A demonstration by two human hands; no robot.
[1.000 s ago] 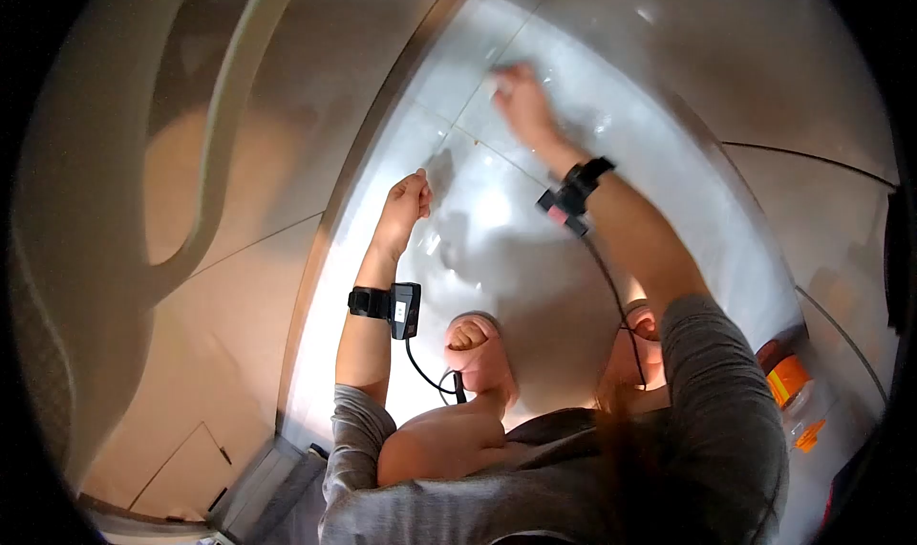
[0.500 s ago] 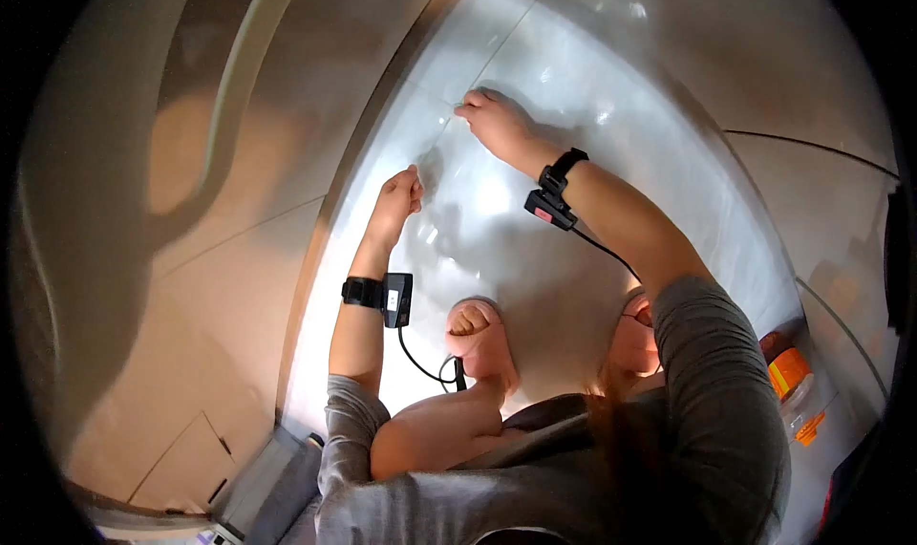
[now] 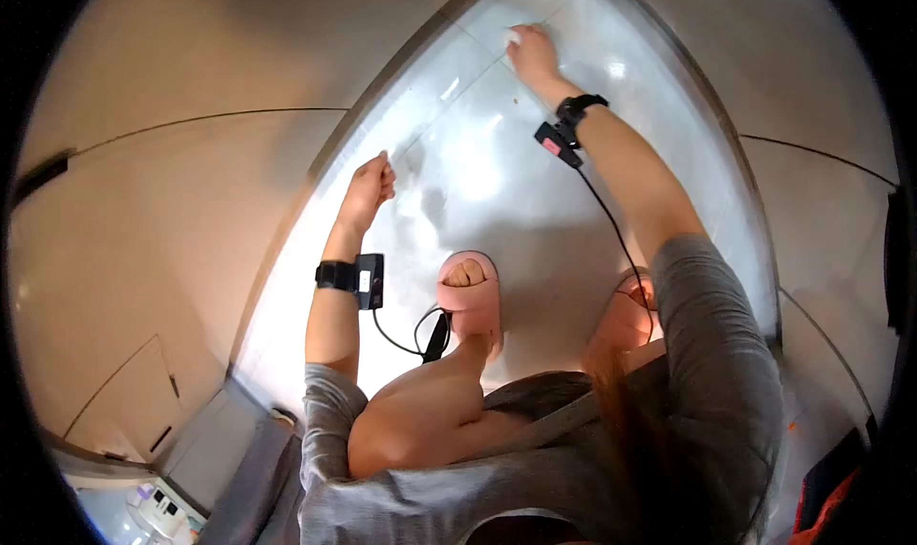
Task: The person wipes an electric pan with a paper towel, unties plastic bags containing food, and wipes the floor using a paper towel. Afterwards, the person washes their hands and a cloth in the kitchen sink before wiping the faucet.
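My right hand [image 3: 537, 56] reaches far forward, low over the pale glossy floor [image 3: 544, 196]. Its fingers are closed on a small white wad [image 3: 513, 39], mostly covered by the hand; its material I cannot make out. My left hand [image 3: 367, 190] hangs over the left part of the floor, its fingers curled into a loose fist. No object shows in it, though the palm is turned away. A small brown speck [image 3: 516, 101] lies on the floor just behind my right hand.
Cabinet fronts [image 3: 181, 220] line the left, and panels [image 3: 812, 230] stand on the right. My pink slippers [image 3: 470, 292] are on the floor below. A cable [image 3: 611, 211] trails from the device [image 3: 557, 144] on my right wrist. A grey cloth [image 3: 253, 469] lies lower left.
My right hand has moved forward and to the right, and the white wad now shows in it. My left hand has shifted slightly left in the view. The camera view has also shifted.
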